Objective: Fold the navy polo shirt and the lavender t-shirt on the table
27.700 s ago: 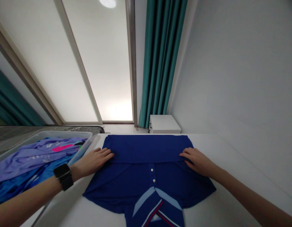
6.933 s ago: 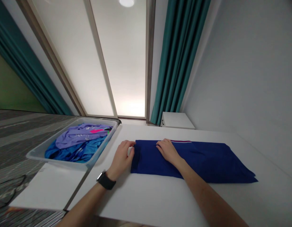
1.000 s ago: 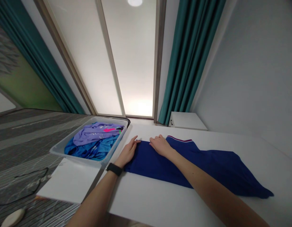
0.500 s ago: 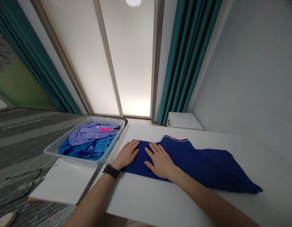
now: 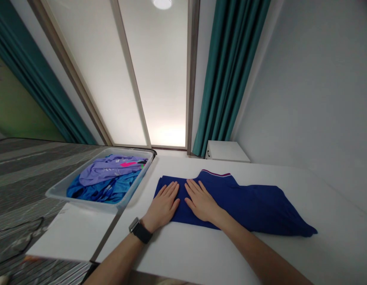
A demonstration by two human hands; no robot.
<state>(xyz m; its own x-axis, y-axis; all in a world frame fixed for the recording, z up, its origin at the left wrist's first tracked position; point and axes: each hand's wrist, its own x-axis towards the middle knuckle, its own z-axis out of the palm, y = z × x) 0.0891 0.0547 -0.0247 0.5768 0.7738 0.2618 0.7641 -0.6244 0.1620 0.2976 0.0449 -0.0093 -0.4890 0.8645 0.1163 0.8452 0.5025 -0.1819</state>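
Left hand: [image 5: 164, 204] palm down, unclenched, thumb held out from the fingers; it grips nothing.
Right hand: [image 5: 201, 202] just beside it at 3 o'clock, equally flat and loose, fingers pointing to 11.
Reason for the flat palms: probably to press the cloth smooth and stop its layers slipping.
Dark-blue garment: [image 5: 255, 202] folded on the white table [image 5: 186, 253] beneath both hands, tapering out to 4 o'clock.
Collar: [image 5: 216, 173] stripe-edged, jutting at 1 o'clock.
Watch: [image 5: 140, 230] black, on the left wrist; no brand legible.
Bin: [image 5: 124, 201] at 10 o'clock, likely set aside so the garment can spread out.
Lavender garment: [image 5: 102, 172] in the bin, above blue cloth [image 5: 112, 189]; its pale marks may be lettering, too small to read.
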